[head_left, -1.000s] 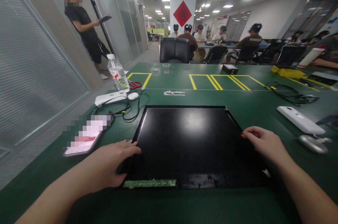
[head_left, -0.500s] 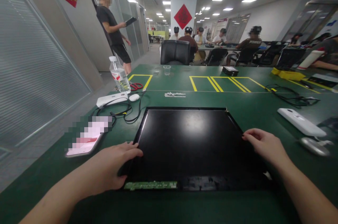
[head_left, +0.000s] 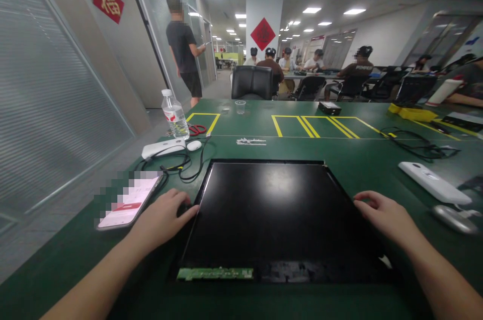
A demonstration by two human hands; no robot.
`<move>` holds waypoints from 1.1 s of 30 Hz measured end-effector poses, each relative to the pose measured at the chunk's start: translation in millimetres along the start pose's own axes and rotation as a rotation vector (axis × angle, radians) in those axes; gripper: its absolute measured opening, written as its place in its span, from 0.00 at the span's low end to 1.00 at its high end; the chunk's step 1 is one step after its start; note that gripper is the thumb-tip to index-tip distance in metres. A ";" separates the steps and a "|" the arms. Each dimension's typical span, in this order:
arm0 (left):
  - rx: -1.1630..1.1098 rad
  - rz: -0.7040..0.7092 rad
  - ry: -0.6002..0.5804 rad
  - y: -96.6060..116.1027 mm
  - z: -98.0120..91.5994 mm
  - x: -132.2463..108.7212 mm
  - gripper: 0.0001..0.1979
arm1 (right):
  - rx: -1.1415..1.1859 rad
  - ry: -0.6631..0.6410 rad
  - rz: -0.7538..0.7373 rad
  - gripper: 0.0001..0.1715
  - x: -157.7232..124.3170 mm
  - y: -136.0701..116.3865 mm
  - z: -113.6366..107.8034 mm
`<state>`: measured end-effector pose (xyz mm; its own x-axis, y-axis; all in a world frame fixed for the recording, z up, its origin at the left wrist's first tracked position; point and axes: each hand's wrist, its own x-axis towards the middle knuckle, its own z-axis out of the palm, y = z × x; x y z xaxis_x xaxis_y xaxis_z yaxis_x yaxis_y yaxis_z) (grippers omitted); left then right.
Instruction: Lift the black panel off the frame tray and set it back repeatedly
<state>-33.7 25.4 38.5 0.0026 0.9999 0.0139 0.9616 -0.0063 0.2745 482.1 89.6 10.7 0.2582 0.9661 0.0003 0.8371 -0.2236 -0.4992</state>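
Observation:
A black display panel (head_left: 271,214) lies flat on the green table in front of me, its glossy face up. Along its near edge runs a narrow green circuit board (head_left: 216,273). My left hand (head_left: 166,214) grips the panel's left edge, thumb tip on the rim and fingers curled at the outer side. At the right edge, my right hand (head_left: 385,214) has thumb and bent forefinger against the rim; its other fingers are partly hidden. A small white tab (head_left: 385,261) shows at the near right corner.
Left of the panel are a phone (head_left: 130,204), black cables (head_left: 184,164), a white power bank (head_left: 164,148), a water bottle (head_left: 175,116) and red scissors (head_left: 196,130). Beyond it lie small white strips (head_left: 251,142). Another white power bank (head_left: 433,182) lies right. People sit farther back; one stands.
My left hand has shifted back from the panel's face to its left rim, its fingers curling outside. My right hand stays at the right edge. The view tilts up slightly; the standing person has turned away.

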 end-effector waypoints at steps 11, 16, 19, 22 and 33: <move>-0.075 0.039 -0.037 6.4 7.2 4.1 0.10 | -0.099 -0.114 -0.025 0.22 2.0 4.1 9.8; -0.184 0.050 -0.018 2.7 9.1 4.8 0.07 | -0.127 -0.132 -0.043 0.21 0.2 3.3 10.2; -0.280 0.022 0.006 3.2 7.4 3.3 0.07 | -0.129 -0.127 -0.058 0.19 -0.1 3.2 10.0; -0.401 -0.031 0.037 5.1 3.1 1.4 0.08 | -0.128 -0.115 -0.075 0.19 0.8 4.7 10.5; -1.102 -0.236 0.137 29.3 -6.9 -7.6 0.13 | -0.131 -0.138 -0.047 0.22 9.5 17.6 12.7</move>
<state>-7.5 17.6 53.0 -0.2421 0.9681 -0.0641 0.1686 0.1070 0.9799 493.2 96.5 -9.2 0.1564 0.9824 -0.1026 0.9045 -0.1841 -0.3846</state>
